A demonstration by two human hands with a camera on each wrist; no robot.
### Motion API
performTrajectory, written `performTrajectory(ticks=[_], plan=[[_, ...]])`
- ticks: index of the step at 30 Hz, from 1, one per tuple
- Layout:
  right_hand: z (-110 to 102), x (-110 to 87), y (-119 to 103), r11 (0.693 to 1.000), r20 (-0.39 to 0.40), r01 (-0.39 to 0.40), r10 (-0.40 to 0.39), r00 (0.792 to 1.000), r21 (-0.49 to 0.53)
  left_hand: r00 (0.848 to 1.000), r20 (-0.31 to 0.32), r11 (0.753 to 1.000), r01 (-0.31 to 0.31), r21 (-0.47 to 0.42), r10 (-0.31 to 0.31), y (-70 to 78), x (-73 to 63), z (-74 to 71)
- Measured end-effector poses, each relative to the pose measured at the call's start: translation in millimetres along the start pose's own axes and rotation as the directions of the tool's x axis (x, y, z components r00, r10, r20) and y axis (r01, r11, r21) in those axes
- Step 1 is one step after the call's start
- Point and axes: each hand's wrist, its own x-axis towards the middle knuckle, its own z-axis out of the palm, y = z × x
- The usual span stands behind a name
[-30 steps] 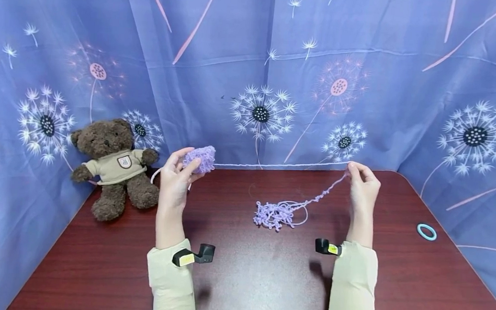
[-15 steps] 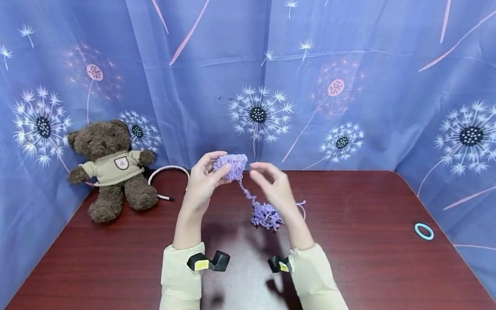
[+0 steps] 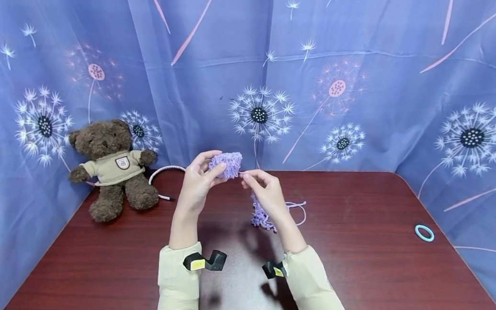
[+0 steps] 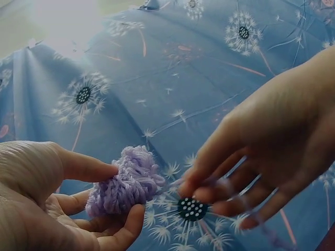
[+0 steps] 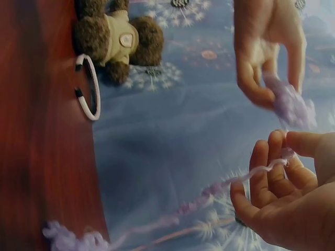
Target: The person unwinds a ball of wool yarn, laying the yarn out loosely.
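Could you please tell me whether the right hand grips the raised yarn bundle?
No, the left hand grips the yarn bundle, while the right hand pinches a strand.

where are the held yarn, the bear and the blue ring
Held yarn (image 4: 132, 184): left wrist view, middle of its looped side.
Bear (image 3: 112, 170): head view, front of its torso.
Blue ring (image 3: 425, 240): head view, near edge of its rim.
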Motion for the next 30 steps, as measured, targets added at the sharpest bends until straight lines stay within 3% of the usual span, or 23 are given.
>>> performTrajectory(ticks=[12,21,30], plan=[[-40.2,10.7,0.3,0.998,-0.149,-0.017,0.027,0.988,0.066,0.994,-0.108,0.999,-0.027,-0.024,0.024,3.8,1.6,-17.2],[-56.3,11.3,-3.0,0.990,-0.213,0.036,-0.007,0.977,0.133,0.999,-0.050,0.999,-0.005,0.043,0.007,2.3,1.8,-16.6],[-80.4,11.7,-2.8,0.975,-0.353,0.074,0.004,0.936,0.208,0.997,-0.026,0.992,-0.076,0.103,0.079,2.5,0.6,-22.4]])
